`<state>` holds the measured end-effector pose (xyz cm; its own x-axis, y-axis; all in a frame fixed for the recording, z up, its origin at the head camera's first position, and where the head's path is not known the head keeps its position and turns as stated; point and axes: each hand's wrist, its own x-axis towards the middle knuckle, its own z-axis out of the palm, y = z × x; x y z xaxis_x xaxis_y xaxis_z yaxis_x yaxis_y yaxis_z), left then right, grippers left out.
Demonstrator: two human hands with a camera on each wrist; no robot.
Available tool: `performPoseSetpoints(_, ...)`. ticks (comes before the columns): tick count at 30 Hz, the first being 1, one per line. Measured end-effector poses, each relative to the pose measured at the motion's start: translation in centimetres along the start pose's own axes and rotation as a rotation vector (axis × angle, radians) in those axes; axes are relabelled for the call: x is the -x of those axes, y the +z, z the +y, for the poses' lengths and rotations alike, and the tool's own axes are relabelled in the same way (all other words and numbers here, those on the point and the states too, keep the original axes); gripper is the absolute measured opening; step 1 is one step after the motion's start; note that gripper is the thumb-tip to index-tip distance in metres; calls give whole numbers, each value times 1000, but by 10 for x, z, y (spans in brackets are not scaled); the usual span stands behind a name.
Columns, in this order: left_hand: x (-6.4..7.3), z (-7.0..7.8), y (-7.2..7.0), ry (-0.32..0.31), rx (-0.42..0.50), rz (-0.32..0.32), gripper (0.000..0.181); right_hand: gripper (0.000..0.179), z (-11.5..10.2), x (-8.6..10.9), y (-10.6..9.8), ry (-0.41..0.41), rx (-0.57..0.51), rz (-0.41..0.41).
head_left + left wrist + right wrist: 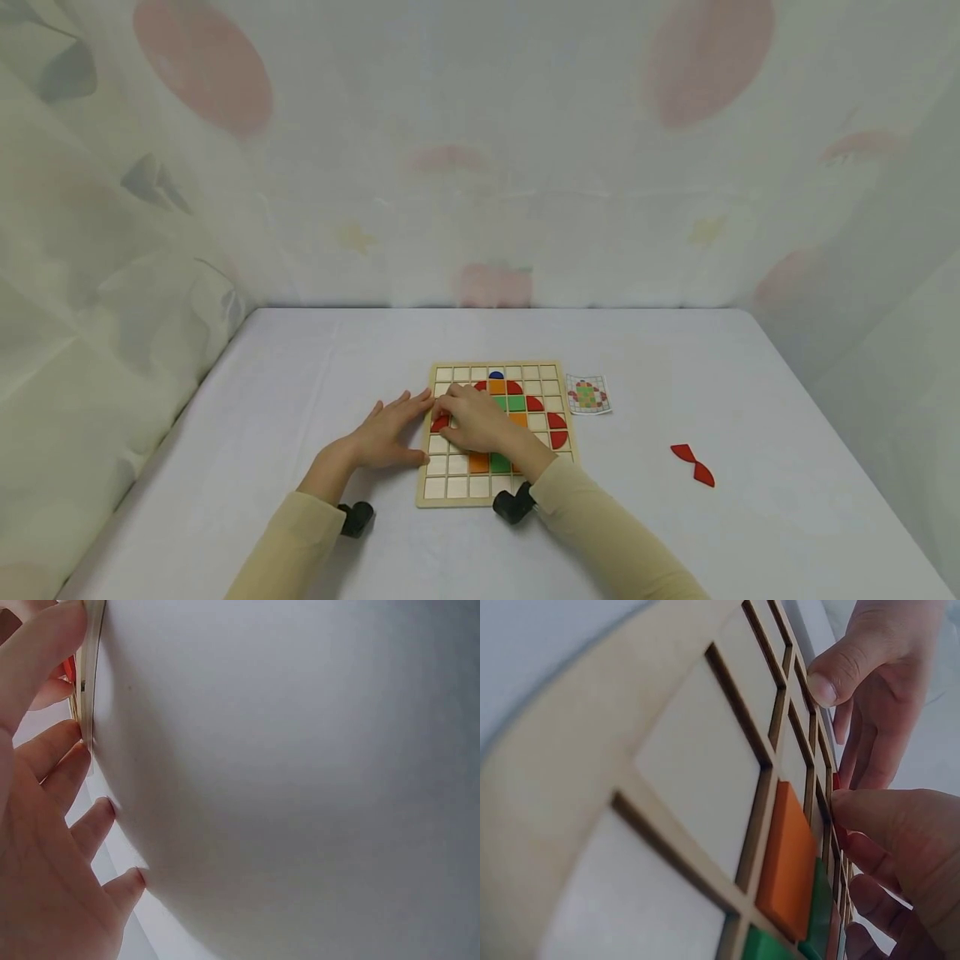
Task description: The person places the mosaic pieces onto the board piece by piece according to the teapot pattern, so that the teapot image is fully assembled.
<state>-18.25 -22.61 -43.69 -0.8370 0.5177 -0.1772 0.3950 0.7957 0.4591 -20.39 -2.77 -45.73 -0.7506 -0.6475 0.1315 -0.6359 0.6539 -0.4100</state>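
Note:
A wooden grid board point(454, 492) lies on the table, partly filled with red, orange, green and blue pieces. My right hand point(476, 421) reaches across it to the left column, and its thumb and forefinger pinch a red quarter-circle piece point(439, 424). In the right wrist view this red piece point(842, 836) shows only as a sliver by the fingertips. My left hand point(386, 433) is spread flat beside the board, thumb and fingertips against its left edge. The right hand and wrist hide part of the pattern, including cells around an orange square point(478, 462).
A small printed pattern card point(588, 395) lies right of the board. Farther right, two loose red quarter-circle pieces point(683, 452) touch at their points. Black wrist cameras point(513, 503) hang under both wrists. A patterned cloth point(480, 208) stands behind the white table point(637, 542).

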Motion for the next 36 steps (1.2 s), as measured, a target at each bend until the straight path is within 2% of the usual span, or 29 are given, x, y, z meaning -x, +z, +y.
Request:
performPoseSetpoints(11,1,-1,0,13,6,3,81,18,1,-1,1,2,-1,-8)
performPoseSetpoints(25,-1,-4,2,-2,7,-8,81,16,3,-1,1,6,-10,-17)
performPoseSetpoints(31,0,-3,2,0,9,-8,82,17,10,3,-1,-33,-58,29)
performPoseSetpoints(36,0,-2,1,-11,9,-8,82,17,18,14,-11,-51,-128,55)
